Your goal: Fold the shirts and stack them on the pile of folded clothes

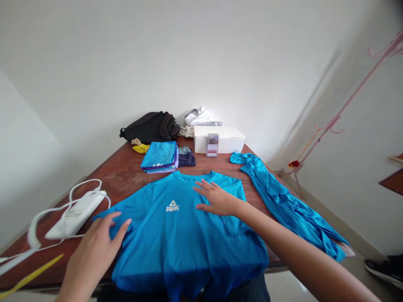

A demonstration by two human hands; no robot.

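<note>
Blue T-shirt (pixel 185 243) lies logo up on the tabletop (pixel 113 178), probably spread flat for access; hem drapes past the near edge. Right hand (pixel 214 198), fingers spread at shirt's chest, grips nothing. Left hand (pixel 97 241), by shirt's left sleeve, thumb and fingers apart, nothing held; contact unclear. Folded stack (pixel 160 155) beyond shirt's collar, perhaps for room. Shirt's back hidden; right forearm (pixel 283 241) cut off.
</note>
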